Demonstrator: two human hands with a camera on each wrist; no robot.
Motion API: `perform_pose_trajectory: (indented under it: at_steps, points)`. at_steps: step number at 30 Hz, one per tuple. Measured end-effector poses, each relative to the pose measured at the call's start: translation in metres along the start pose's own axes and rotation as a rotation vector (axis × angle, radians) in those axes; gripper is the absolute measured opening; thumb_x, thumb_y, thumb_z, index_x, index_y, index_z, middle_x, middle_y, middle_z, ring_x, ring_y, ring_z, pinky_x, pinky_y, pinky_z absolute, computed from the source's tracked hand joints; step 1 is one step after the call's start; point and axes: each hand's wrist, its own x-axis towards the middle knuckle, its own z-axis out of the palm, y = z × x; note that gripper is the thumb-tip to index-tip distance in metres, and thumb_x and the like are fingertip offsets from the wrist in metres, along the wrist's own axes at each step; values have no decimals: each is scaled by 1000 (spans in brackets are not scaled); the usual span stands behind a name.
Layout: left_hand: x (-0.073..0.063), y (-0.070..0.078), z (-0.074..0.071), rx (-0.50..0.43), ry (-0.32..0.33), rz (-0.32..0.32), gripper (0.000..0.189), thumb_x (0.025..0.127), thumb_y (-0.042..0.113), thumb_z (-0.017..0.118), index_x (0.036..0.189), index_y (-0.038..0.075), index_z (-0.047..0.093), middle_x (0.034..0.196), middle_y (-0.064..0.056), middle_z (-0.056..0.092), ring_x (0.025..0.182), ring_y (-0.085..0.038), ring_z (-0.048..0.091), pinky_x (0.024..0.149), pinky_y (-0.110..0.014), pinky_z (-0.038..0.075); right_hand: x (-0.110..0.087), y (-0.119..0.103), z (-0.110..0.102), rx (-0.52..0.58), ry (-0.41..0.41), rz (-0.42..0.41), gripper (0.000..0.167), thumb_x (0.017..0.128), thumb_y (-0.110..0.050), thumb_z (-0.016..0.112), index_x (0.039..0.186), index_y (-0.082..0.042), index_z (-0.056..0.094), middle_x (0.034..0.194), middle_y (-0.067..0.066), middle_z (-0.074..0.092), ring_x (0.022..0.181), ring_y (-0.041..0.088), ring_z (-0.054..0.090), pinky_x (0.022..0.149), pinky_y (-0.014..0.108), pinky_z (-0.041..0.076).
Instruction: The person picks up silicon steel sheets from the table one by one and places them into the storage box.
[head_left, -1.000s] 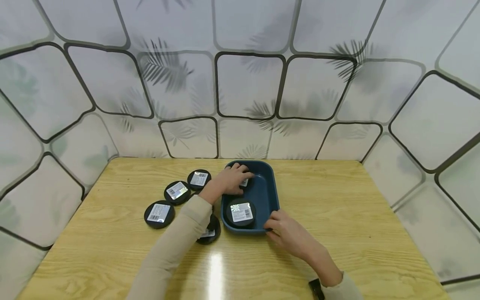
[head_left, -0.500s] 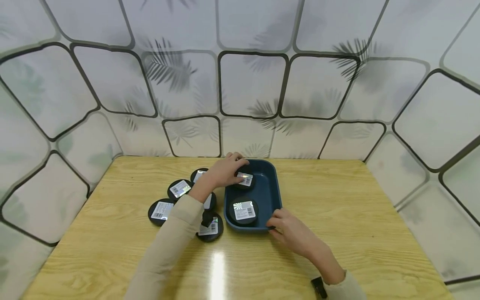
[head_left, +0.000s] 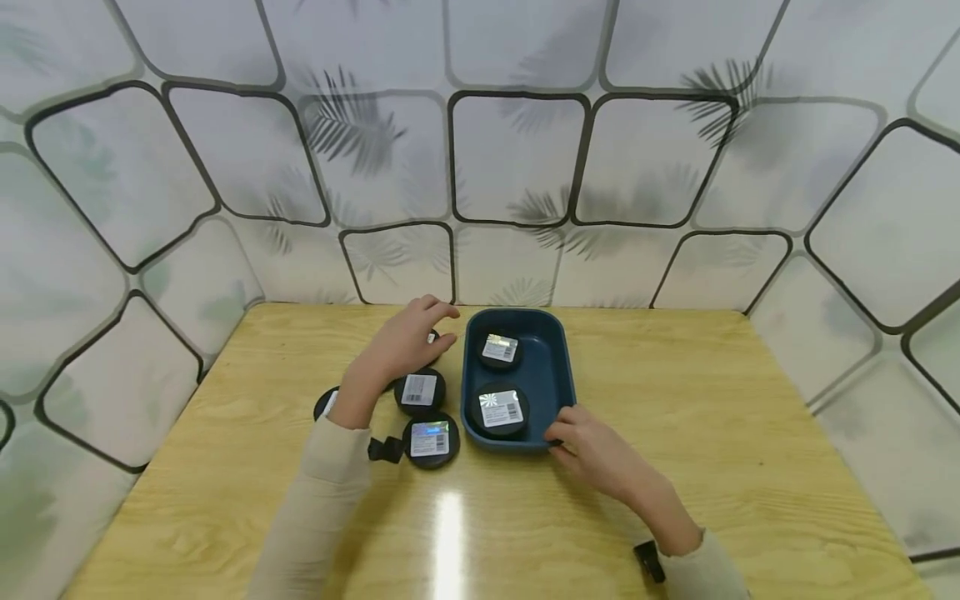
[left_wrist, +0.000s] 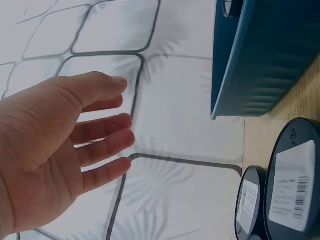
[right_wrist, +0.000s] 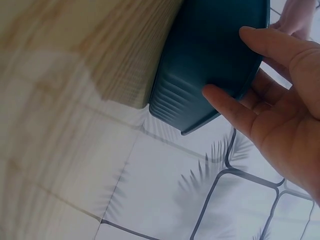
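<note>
My left hand [head_left: 405, 337] hovers over the far-left group of black round tubs, fingers loosely bent and holding nothing, as the left wrist view also shows. Partly behind it is a labelled tub [head_left: 432, 337]. Nearer stand two more tubs, one [head_left: 418, 390] behind the other [head_left: 431, 439], just left of the deep blue tray [head_left: 546, 367]. Inside the tray, along its left side, lie a far tub [head_left: 500, 348] and a near tub [head_left: 501, 409], labels up. My right hand [head_left: 600, 454] pinches the tray's near right corner, with fingers on both sides of the rim [right_wrist: 265, 30].
Another black tub [head_left: 324, 403] lies farther left, mostly covered by my left wrist. The light wooden table [head_left: 675, 383] reaches back to a patterned curtain-like backdrop [head_left: 510, 158]. A dark strap piece [head_left: 386, 450] sticks out from the left wrist.
My left hand has let go of the far tub inside the tray and moved left, out over the tubs on the table. My right hand stays on the tray corner.
</note>
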Motion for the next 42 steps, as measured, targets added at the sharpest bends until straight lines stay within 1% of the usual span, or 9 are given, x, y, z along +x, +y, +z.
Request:
perform_pose_trajectory:
  at_steps: [5, 8, 11, 15, 18, 23, 31, 35, 42]
  points:
    - [-15, 8, -7, -44, -11, -23, 32, 97, 18, 65, 125, 4, 62, 119, -14, 61, 106, -28, 60, 90, -44, 50, 1, 4, -8, -12, -8, 20, 12, 83, -1, 76, 92, -8, 73, 89, -1, 57, 83, 14, 51, 71, 30, 50]
    - [-25, 11, -8, -64, -28, -42, 31, 97, 18, 65, 125, 5, 62, 120, -13, 62, 107, -28, 60, 91, -44, 50, 2, 6, -10, -20, -12, 32, 12, 83, -1, 77, 92, -8, 73, 88, -1, 57, 82, 14, 51, 70, 30, 50]
    - [-35, 12, -8, -116, -52, -62, 31, 97, 17, 65, 124, 4, 63, 122, -14, 62, 108, -31, 61, 92, -44, 50, 4, 7, -11, -16, -27, 36, 12, 84, -1, 76, 93, -8, 73, 88, -2, 57, 82, 13, 51, 70, 30, 49]
    - [-45, 11, -5, -205, -91, -109, 33, 97, 17, 64, 127, 4, 61, 125, -16, 61, 110, -33, 61, 93, -46, 49, 6, 6, -11, -9, -38, 44, 12, 84, -2, 77, 93, -8, 73, 89, -2, 58, 83, 14, 52, 71, 30, 50]
    - [-51, 10, -3, -234, -125, -160, 35, 98, 19, 63, 129, 3, 60, 127, -17, 60, 110, -33, 61, 94, -46, 49, 8, 5, -11, -8, -46, 58, 12, 84, -2, 77, 93, -9, 73, 90, -2, 58, 84, 14, 53, 72, 31, 50]
    - [-57, 12, 1, -235, -204, -203, 40, 97, 20, 63, 133, 3, 57, 130, -18, 59, 111, -34, 60, 94, -47, 49, 8, 3, -11, 9, -63, 79, 12, 85, -2, 76, 94, -10, 74, 90, -3, 58, 84, 13, 52, 72, 30, 50]
    - [-66, 18, 9, -219, -351, -206, 44, 95, 22, 67, 134, 6, 55, 132, -19, 55, 114, -31, 57, 94, -45, 47, 2, -1, -3, 57, -62, 77, 11, 85, -3, 76, 94, -9, 74, 90, -4, 58, 84, 12, 53, 72, 29, 50]
    - [-69, 21, 9, -202, -374, -207, 46, 93, 22, 71, 134, 8, 56, 133, -17, 54, 116, -28, 55, 95, -44, 47, 2, -4, -1, 70, -64, 98, 11, 86, -5, 76, 95, -10, 74, 91, -5, 57, 85, 11, 53, 72, 29, 51]
    - [-71, 23, 9, -184, -390, -202, 50, 91, 24, 72, 135, 8, 54, 133, -19, 51, 120, -30, 51, 98, -47, 45, 3, -5, -3, 87, -77, 111, 10, 86, -4, 75, 94, -10, 73, 91, -5, 57, 85, 11, 53, 73, 30, 50]
